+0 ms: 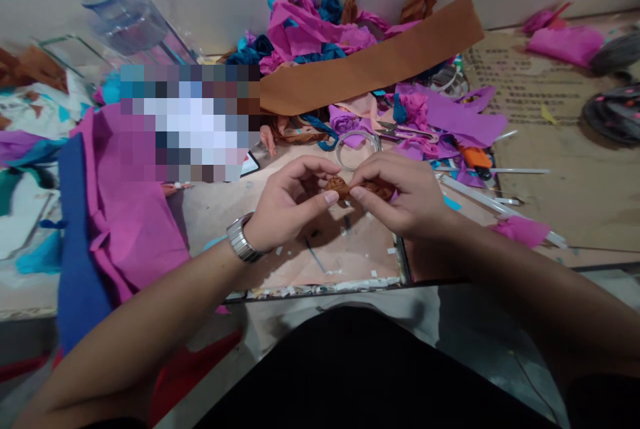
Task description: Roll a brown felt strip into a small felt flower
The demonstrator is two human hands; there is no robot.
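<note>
Between my two hands, just above the worktable (360, 249), is a piece of brown crepe paper (338, 185) rolled into a small rosette. My left hand (287, 202) pinches its left side, thumb below and fingers curled over it. On the other side, my right hand (410, 192) is closed on the paper with thumb and fingertips, and more crumpled brown paper shows under its fingers. Right behind the hands lies a roll of clear tape (339, 151). Scissors (407, 133) rest on paper scraps beyond my right hand.
A long brown crepe strip (370, 59) lies across a heap of pink and blue paper (305, 29). Pink sheets (135, 209) hang over the left edge beside a plastic bottle (130, 22). At right are white sticks (480, 195), an orange-handled tool (476, 159) and cardboard (565, 195).
</note>
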